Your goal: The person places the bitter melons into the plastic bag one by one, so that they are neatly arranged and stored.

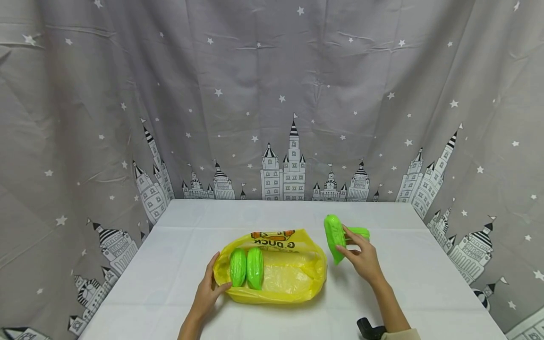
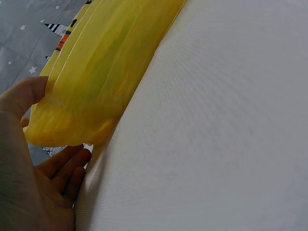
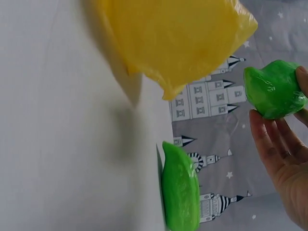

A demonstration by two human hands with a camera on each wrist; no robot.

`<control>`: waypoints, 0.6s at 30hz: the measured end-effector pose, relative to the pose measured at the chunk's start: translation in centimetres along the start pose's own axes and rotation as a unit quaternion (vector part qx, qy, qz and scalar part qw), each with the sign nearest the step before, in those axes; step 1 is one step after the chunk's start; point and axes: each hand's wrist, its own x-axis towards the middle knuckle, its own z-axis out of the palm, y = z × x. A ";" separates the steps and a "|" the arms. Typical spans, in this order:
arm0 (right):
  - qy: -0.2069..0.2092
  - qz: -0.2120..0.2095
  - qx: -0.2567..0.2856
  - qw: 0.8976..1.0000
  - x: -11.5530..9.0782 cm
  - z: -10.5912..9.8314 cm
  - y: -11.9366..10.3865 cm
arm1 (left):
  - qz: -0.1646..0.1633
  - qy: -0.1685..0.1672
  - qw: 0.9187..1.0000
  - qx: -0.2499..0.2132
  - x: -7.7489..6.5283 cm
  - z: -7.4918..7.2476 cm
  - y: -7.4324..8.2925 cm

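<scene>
A yellow plastic bag (image 1: 293,296) lies with its mouth spread wide on the table. Two bright green ridged bitter melons, one at the far left (image 1: 238,267) and one beside it (image 1: 255,268), are in its left part. My left hand (image 1: 208,288) holds the bag's left end, thumb at the front rim; the left wrist view shows its fingers (image 2: 72,163) curled near the bag's underside. Raised right of the bag, another bitter melon (image 1: 334,237) with a pointed tip is pinched between thumb and fingers of my right hand (image 1: 364,259). Behind that hand lies another bitter melon (image 1: 362,232).
The bag stands on a white-covered table (image 1: 170,255). A grey curtain (image 1: 238,118) printed with stars and castles hangs behind the table. Near my right wrist is a black object (image 1: 369,329), the strapped-on camera gear.
</scene>
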 end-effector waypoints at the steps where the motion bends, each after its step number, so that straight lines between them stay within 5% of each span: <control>1: 0.000 0.000 0.004 1.000 0.0 0.1 -0.2 | 0.001 0.001 1.000 0.001 0.0 0.0 0.0; 18: -0.027 -0.013 0.075 0.997 0.1 3.5 -7.5 | -0.013 -0.004 1.000 -0.005 0.0 -0.1 0.3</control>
